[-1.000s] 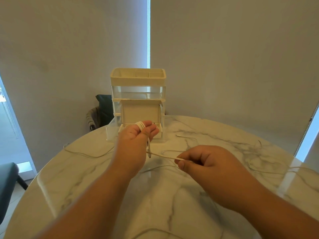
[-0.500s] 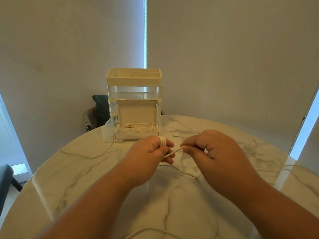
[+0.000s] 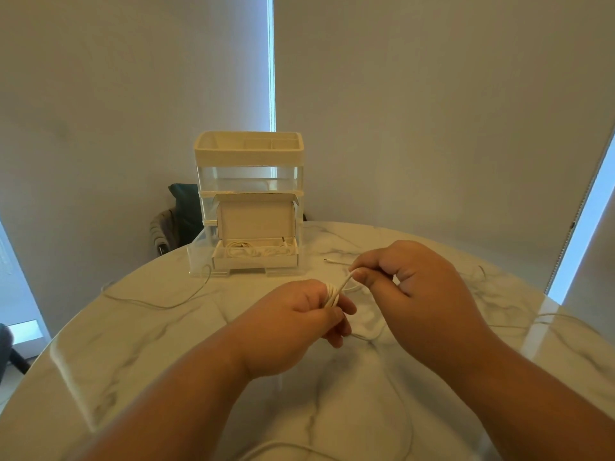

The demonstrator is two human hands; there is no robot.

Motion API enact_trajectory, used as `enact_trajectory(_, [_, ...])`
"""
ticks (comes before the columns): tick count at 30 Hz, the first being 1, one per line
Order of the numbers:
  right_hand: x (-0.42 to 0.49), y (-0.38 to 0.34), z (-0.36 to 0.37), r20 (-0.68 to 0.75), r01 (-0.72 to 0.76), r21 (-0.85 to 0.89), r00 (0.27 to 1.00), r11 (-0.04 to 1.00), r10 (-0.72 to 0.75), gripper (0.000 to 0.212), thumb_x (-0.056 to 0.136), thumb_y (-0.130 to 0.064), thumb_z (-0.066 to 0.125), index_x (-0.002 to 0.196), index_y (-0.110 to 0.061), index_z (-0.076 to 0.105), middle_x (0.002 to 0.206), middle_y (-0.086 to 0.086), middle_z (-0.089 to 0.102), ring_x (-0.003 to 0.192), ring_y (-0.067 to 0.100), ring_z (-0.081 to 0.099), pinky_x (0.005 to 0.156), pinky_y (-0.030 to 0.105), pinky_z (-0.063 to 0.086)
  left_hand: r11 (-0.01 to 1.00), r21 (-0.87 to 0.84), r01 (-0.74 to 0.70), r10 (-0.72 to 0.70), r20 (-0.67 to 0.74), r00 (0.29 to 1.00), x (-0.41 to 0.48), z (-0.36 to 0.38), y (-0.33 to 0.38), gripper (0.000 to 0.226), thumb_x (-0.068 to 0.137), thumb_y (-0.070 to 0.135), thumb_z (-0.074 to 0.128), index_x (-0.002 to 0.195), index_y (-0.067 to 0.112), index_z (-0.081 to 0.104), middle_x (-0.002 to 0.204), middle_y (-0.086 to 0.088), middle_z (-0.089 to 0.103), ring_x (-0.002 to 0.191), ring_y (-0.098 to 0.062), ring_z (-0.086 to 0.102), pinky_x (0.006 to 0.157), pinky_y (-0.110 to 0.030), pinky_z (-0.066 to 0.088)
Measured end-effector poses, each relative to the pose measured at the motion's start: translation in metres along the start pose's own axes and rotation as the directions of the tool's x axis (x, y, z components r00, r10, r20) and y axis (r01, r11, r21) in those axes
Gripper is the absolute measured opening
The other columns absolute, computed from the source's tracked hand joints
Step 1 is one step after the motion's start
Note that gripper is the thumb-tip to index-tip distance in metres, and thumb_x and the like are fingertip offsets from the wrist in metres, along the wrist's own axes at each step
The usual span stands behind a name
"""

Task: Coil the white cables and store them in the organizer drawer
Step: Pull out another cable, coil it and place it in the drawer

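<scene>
My left hand (image 3: 296,322) is closed around a small coil of white cable (image 3: 332,293) wound over its fingers. Just to the right, my right hand (image 3: 416,291) pinches the same cable's free strand between thumb and forefinger, taut to the coil. The rest of that cable trails down across the marble table (image 3: 166,344). Behind the hands stands the organizer (image 3: 249,181), its bottom clear drawer (image 3: 199,257) pulled out. A small open white box (image 3: 256,261) in the drawer holds coiled white cables.
More loose white cables lie on the table: one at the left (image 3: 159,304), one with its plug end showing at the right (image 3: 336,261), others toward the far right (image 3: 545,316). A dark chair (image 3: 179,214) stands behind the table's far edge.
Both hands came down and closer together in front of the organizer. The right hand swung from low right up to the coil, laying another turn on the left fingers.
</scene>
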State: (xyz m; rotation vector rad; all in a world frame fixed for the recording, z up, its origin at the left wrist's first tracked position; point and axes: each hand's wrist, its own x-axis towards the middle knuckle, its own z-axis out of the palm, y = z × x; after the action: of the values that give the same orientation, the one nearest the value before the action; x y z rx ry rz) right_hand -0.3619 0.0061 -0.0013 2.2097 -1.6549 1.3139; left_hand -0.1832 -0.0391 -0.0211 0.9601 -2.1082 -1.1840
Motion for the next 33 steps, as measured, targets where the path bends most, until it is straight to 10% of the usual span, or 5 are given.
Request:
enact_trajectory(18, [0.004, 0.017, 0.006, 0.004, -0.014, 0.079, 1.000, 0.997, 0.014, 0.010, 0.090, -0.024, 0.067, 0.089, -0.030, 0.075, 0.084, -0.014, 0.066, 0.090, 0.001, 0.057, 0.075, 0.015, 0.042, 0.989, -0.144, 0.015, 0.003, 0.121, 0.993, -0.007, 0.006, 0.009, 0.025, 0.104, 0.011, 0.042, 0.108, 0.002, 0.065, 0.088, -0.006, 0.071, 0.078, -0.015, 0.067, 0.079, -0.023, 0.053])
enact_trajectory(33, [0.007, 0.034, 0.017, 0.088, -0.198, 0.566, 0.980, 0.800, 0.179, 0.013, 0.086, -0.006, 0.069, 0.087, -0.016, 0.078, 0.086, -0.007, 0.076, 0.086, 0.004, 0.068, 0.078, 0.014, 0.051, 0.897, -0.441, 0.031, 0.071, 0.213, 0.975, -0.011, 0.009, 0.017, 0.032, 0.094, 0.026, 0.046, 0.091, 0.006, 0.070, 0.079, -0.014, 0.070, 0.070, -0.023, 0.065, 0.069, -0.028, 0.052])
